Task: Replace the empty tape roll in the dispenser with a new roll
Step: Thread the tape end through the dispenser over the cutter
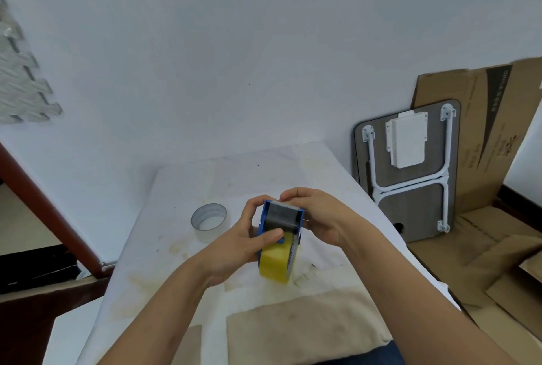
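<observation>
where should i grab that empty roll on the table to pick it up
Grip the empty roll across its rim from above, one finger inside the open hole and the thumb on the outer wall. It stands on end, hole facing up, left of both hands, with nothing touching it.

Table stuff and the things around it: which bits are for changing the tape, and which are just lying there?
For the job:
- blue dispenser, held in the left hand and right hand
- yellow tape roll in it
- empty roll on the table

Just lying about:
- folded table against the wall
- cardboard
- foam mats
</observation>
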`<move>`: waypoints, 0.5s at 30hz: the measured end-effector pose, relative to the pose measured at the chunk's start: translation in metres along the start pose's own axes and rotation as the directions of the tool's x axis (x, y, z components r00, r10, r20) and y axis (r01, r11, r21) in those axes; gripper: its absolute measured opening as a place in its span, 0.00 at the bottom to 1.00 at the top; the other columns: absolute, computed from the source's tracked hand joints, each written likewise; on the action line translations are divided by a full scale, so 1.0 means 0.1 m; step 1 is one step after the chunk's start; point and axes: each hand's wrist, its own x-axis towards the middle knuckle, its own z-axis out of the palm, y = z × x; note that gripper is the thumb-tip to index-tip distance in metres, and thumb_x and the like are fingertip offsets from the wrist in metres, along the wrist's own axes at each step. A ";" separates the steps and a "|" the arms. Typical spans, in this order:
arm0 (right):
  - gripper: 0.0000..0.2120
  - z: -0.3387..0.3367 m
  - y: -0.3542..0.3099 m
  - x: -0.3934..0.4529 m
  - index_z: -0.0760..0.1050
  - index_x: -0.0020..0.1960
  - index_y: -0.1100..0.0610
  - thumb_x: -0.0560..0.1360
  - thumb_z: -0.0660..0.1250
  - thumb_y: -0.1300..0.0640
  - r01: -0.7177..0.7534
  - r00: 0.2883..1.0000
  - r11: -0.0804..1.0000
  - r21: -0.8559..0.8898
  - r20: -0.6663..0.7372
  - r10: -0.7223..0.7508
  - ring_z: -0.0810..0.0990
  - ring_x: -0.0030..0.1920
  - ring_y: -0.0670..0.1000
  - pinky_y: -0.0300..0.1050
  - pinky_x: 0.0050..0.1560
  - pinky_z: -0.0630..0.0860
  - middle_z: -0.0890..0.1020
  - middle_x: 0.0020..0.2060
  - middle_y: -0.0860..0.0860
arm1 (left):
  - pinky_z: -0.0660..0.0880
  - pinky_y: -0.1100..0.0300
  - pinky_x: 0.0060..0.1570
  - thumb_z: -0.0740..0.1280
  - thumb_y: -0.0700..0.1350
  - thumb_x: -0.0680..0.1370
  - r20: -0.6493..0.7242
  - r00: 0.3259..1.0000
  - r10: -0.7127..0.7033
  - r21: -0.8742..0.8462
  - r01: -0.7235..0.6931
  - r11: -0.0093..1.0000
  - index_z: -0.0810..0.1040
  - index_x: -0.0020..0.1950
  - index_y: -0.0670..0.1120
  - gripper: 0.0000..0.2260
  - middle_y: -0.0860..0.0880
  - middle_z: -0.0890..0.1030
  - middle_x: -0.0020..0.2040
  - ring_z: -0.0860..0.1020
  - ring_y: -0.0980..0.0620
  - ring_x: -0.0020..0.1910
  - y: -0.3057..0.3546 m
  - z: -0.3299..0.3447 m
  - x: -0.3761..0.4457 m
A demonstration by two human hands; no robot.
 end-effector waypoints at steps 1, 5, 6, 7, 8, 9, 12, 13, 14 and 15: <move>0.05 0.00 0.01 0.00 0.78 0.49 0.59 0.77 0.64 0.66 0.002 1.000 1.000 -0.022 -0.007 -0.002 0.79 0.42 0.52 0.40 0.38 0.78 0.81 0.43 0.56 | 0.78 0.42 0.61 0.73 0.51 0.74 0.006 1.000 0.000 -0.007 0.000 1.000 0.66 0.66 0.66 0.26 0.39 0.80 0.61 0.82 0.42 0.58 0.00 0.00 -0.01; 0.06 -0.06 0.05 0.04 0.79 0.51 0.58 0.80 0.63 0.62 0.001 0.999 0.999 -0.044 -0.052 -0.003 0.80 0.48 0.53 0.49 0.53 0.80 0.82 0.50 0.56 | 0.81 0.50 0.55 0.70 0.48 0.75 0.012 1.000 0.009 -0.125 -0.007 0.992 0.64 0.69 0.65 0.27 0.42 0.80 0.64 0.82 0.43 0.61 -0.01 -0.04 -0.06; 0.07 -0.07 0.04 0.05 0.79 0.52 0.58 0.81 0.62 0.59 0.009 0.998 0.999 -0.031 -0.063 -0.011 0.81 0.49 0.52 0.50 0.57 0.79 0.83 0.50 0.54 | 0.82 0.51 0.53 0.69 0.47 0.75 0.009 1.000 0.014 -0.156 -0.013 0.988 0.63 0.70 0.64 0.27 0.43 0.81 0.64 0.82 0.44 0.61 -0.01 -0.06 -0.07; 0.10 -0.08 0.01 0.04 0.79 0.53 0.57 0.82 0.61 0.55 0.024 0.997 0.999 -0.031 -0.071 -0.026 0.81 0.51 0.52 0.50 0.60 0.77 0.83 0.50 0.52 | 0.82 0.53 0.52 0.68 0.46 0.76 0.005 1.000 0.019 -0.173 -0.018 0.985 0.63 0.71 0.63 0.27 0.45 0.82 0.63 0.82 0.45 0.60 -0.01 -0.08 -0.08; 0.13 -0.09 -0.02 0.04 0.79 0.55 0.56 0.82 0.59 0.51 0.041 0.997 0.998 -0.043 -0.069 -0.044 0.81 0.54 0.51 0.50 0.63 0.76 0.84 0.51 0.50 | 0.82 0.53 0.51 0.68 0.46 0.75 0.003 1.000 0.018 -0.179 -0.017 0.984 0.63 0.71 0.63 0.27 0.46 0.83 0.62 0.83 0.45 0.60 0.00 -0.09 -0.09; 0.15 -0.09 -0.06 0.03 0.80 0.56 0.55 0.81 0.59 0.47 0.060 0.997 0.997 -0.057 -0.052 -0.063 0.81 0.57 0.51 0.50 0.64 0.75 0.84 0.53 0.49 | 0.82 0.53 0.51 0.68 0.47 0.75 0.005 1.000 0.014 -0.176 -0.013 0.984 0.64 0.70 0.64 0.27 0.46 0.83 0.62 0.83 0.45 0.59 0.01 -0.10 -0.09; 0.19 -0.02 -0.15 -0.01 0.79 0.60 0.52 0.78 0.62 0.41 0.085 0.994 0.993 -0.087 0.082 -0.078 0.80 0.60 0.51 0.51 0.64 0.75 0.84 0.58 0.48 | 0.81 0.51 0.54 0.70 0.47 0.74 0.029 1.000 -0.003 -0.136 0.007 0.991 0.64 0.69 0.65 0.28 0.41 0.81 0.63 0.82 0.43 0.60 0.04 -0.12 -0.11; 0.18 0.01 -0.14 -0.02 0.79 0.61 0.52 0.78 0.63 0.42 0.083 0.990 0.992 -0.097 0.121 -0.071 0.80 0.59 0.52 0.50 0.63 0.76 0.83 0.58 0.49 | 0.81 0.51 0.55 0.71 0.47 0.74 0.036 0.999 -0.002 -0.122 0.006 0.993 0.65 0.69 0.65 0.28 0.40 0.80 0.64 0.82 0.42 0.61 0.05 -0.11 -0.12; 0.18 0.04 -0.12 -0.02 0.80 0.61 0.53 0.77 0.65 0.44 0.077 0.987 0.991 -0.107 0.151 -0.061 0.80 0.59 0.52 0.51 0.62 0.77 0.83 0.59 0.51 | 0.81 0.50 0.56 0.71 0.47 0.74 0.038 0.999 0.001 -0.113 0.003 0.994 0.65 0.69 0.64 0.27 0.39 0.79 0.65 0.81 0.41 0.62 0.05 -0.11 -0.12; 0.18 0.05 -0.09 -0.02 0.80 0.62 0.55 0.77 0.65 0.46 0.068 0.984 0.992 -0.108 0.174 -0.049 0.81 0.58 0.54 0.51 0.61 0.76 0.83 0.59 0.55 | 0.80 0.49 0.57 0.71 0.47 0.74 0.038 0.999 0.001 -0.111 0.004 0.994 0.65 0.69 0.64 0.27 0.39 0.79 0.66 0.80 0.40 0.63 0.06 -0.12 -0.12</move>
